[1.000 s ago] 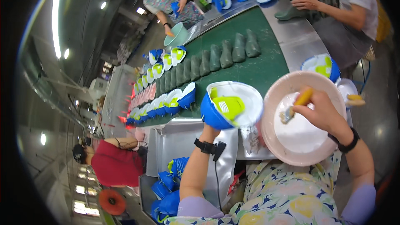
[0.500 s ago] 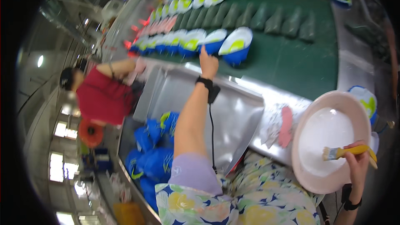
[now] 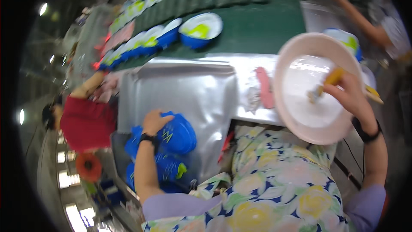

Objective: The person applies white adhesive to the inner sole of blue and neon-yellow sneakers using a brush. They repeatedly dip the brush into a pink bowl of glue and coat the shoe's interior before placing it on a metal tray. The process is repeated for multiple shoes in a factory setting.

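Observation:
My left hand (image 3: 155,121) rests on top of a blue shoe (image 3: 178,133) in a pile of blue shoes low at my left side, fingers closing on it. My right hand (image 3: 349,96) grips a yellow-handled brush (image 3: 327,82), its tip dipped in the white paste of a large pink bowl (image 3: 315,131). A blue shoe with a white and yellow-green sole (image 3: 201,29) lies sole up on the green conveyor belt (image 3: 257,17).
A row of blue and white shoes (image 3: 141,43) runs along the belt's left side. A shiny metal tray (image 3: 184,88) lies between belt and me. A person in red (image 3: 86,122) works at left; another person's arm (image 3: 352,13) reaches in at upper right.
My left hand has left the shoe on the belt and come down to the blue shoe pile. My right hand has brought the brush back into the bowl.

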Demonstrator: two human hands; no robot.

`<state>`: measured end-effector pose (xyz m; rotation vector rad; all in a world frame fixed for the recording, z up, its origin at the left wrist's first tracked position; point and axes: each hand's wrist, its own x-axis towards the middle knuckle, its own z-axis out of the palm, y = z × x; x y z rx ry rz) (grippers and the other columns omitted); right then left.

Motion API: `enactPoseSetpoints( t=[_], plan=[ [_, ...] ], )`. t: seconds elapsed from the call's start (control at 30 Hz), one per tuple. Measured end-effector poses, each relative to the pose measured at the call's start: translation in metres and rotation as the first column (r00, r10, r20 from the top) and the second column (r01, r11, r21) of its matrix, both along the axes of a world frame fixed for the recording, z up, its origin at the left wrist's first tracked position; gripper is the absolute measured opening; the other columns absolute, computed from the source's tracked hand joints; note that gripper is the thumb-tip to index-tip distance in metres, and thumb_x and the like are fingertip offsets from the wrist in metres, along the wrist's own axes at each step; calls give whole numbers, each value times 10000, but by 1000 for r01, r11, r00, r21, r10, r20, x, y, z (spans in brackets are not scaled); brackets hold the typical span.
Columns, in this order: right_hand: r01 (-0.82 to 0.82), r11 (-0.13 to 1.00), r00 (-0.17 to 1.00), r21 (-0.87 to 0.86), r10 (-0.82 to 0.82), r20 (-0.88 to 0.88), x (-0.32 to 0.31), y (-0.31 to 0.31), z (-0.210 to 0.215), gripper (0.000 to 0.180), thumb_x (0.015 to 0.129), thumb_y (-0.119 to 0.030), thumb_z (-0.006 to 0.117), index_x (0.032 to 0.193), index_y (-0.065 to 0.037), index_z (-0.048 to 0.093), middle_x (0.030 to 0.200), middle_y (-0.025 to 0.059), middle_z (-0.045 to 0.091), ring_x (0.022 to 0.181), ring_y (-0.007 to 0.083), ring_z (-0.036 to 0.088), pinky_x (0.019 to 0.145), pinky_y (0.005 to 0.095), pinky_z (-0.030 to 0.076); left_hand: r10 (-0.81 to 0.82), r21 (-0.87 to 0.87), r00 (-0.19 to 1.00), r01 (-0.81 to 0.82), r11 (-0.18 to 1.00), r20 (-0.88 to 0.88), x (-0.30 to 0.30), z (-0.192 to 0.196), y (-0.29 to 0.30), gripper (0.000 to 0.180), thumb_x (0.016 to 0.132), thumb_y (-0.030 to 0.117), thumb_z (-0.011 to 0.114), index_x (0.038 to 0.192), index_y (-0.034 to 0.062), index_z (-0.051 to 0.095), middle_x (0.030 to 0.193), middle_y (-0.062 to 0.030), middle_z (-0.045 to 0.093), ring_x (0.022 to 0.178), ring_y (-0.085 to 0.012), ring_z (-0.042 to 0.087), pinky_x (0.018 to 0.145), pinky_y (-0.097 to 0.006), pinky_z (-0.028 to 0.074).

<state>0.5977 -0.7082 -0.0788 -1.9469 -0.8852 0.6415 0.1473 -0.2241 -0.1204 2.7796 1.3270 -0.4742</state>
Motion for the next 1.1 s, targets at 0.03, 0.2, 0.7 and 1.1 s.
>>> enactPoseSetpoints(
  t=[0.03,0.2,0.7,1.1],
  plan=[
    [-61,998,993,18,59,98,3,9,-4,178,860,-136,738,924,17,673,817,100,686,745,174,647,699,316,514,86,4,996,-86,996,-37,21,14,-1,490,787,473,750,981,22,731,926,-224,728,903,-414,694,827,-482,543],
    [-226,974,974,3,225,22,-26,53,-32,177,868,-120,747,944,6,649,878,126,713,738,222,677,710,340,531,643,-648,730,-377,661,232,45,5,27,340,892,83,582,1216,-20,586,981,-285,697,716,-313,732,516,-439,592],
    [-204,978,979,-50,205,15,-38,55,-11,155,834,-26,734,928,21,619,799,136,680,750,200,684,680,312,529,-590,135,741,581,803,319,38,14,-36,484,798,98,716,1270,178,650,1164,-80,662,1063,-314,620,897,-429,541],
    [-312,945,945,-96,319,69,-30,49,-40,216,838,-134,723,977,19,662,879,227,713,797,361,701,729,418,542,-623,-97,776,630,770,98,72,13,-21,541,762,-55,637,1248,183,654,1306,-112,622,1129,-352,619,974,-413,521]
  ],
)
